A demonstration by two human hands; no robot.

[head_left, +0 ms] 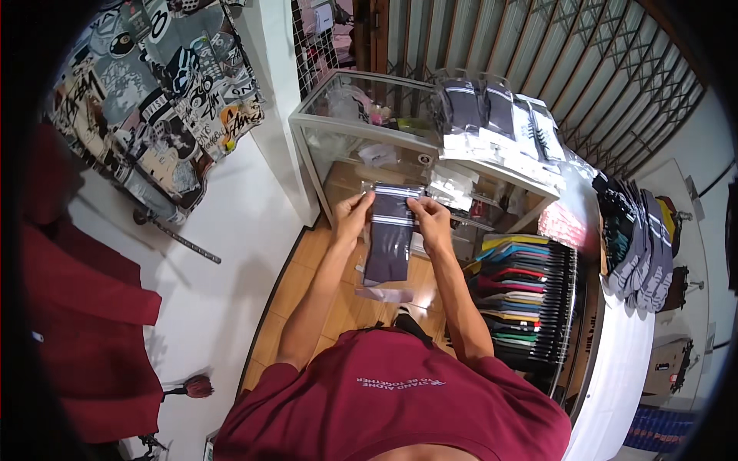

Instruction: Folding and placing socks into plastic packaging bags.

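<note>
Between my two hands is a pair of dark grey socks (390,238) with white stripes near the top, inside a clear plastic sleeve. My left hand (354,218) pinches the upper left edge of the package. On the opposite edge, my right hand (431,220) grips it with the thumb on the front. The package is held out over the wooden floor, its loose plastic end hanging at the bottom. Similar packaged socks (463,107) lie in a row on top of the glass display case (369,132) ahead.
A rack of colourful hanging clothes (523,300) stands close on the right. Beyond it, grey printed socks (653,238) hang by a white-covered surface (615,369). Maroon garments (92,307) and a patterned cloth (161,92) hang along the white wall (254,177) at left.
</note>
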